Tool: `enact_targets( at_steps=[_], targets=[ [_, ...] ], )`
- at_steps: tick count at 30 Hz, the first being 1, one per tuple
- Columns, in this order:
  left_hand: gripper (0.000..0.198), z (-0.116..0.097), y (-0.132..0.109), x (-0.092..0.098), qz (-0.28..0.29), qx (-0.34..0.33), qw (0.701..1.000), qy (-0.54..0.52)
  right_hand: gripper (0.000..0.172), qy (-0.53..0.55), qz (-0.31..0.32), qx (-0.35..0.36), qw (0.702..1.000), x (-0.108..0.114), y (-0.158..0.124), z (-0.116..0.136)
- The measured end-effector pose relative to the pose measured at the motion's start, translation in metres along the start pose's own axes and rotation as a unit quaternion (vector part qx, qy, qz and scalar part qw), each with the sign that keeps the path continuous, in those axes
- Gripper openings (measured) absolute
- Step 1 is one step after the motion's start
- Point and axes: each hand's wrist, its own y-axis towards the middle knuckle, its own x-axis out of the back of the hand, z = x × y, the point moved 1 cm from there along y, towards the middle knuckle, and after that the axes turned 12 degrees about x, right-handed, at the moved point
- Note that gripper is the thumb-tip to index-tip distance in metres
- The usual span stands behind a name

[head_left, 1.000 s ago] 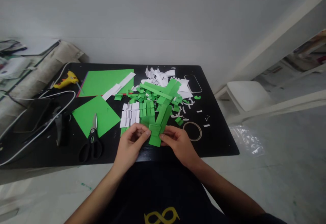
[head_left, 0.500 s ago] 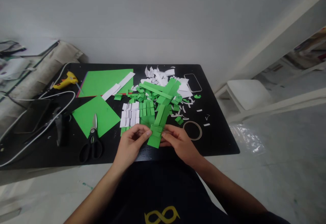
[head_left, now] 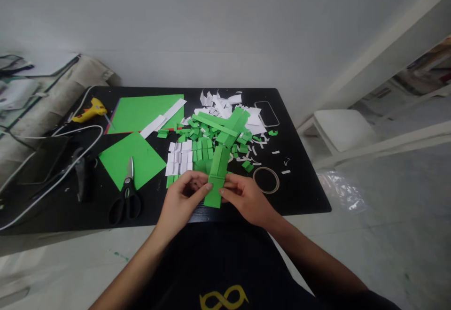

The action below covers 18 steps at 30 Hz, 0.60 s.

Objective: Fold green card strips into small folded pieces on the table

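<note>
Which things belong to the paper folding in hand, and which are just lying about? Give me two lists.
Likely part of the job:
green strip, held by the left hand and right hand
white folded strips
green folded strips
scissors, probably

Likely just lying about:
clear plastic on the floor
white stool

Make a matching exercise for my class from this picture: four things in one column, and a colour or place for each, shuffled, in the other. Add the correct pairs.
Column one
1. Folded paper strip
2. Scissors
3. Glue gun
4. Seat

Column two
A. Yellow
B. To the right of the black table
C. Held by the left hand and the right hand
D. Lying partly on a green sheet

Pairs
1-C, 2-D, 3-A, 4-B
</note>
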Motion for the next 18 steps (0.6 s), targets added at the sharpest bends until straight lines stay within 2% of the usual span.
enact_targets(
  at_steps=[9,13,18],
  targets=[
    [0.017,-0.0023,-0.0024,0.0038,0.044,0.033,0.998,-0.034,0.019,-0.075,-0.009,0.026,0.997,0.0005,-0.0062,0.0019],
    [0.016,-0.0041,-0.0033,0.0027,0.06,0.04,0.996,-0.052,0.017,-0.126,-0.057,0.06,0.989,0.0016,-0.0057,0.0019],
    [0.016,-0.0078,-0.003,0.0032,0.072,0.03,0.995,-0.059,0.022,-0.139,-0.093,0.062,0.984,0.0027,-0.004,0.0023]
  ],
)
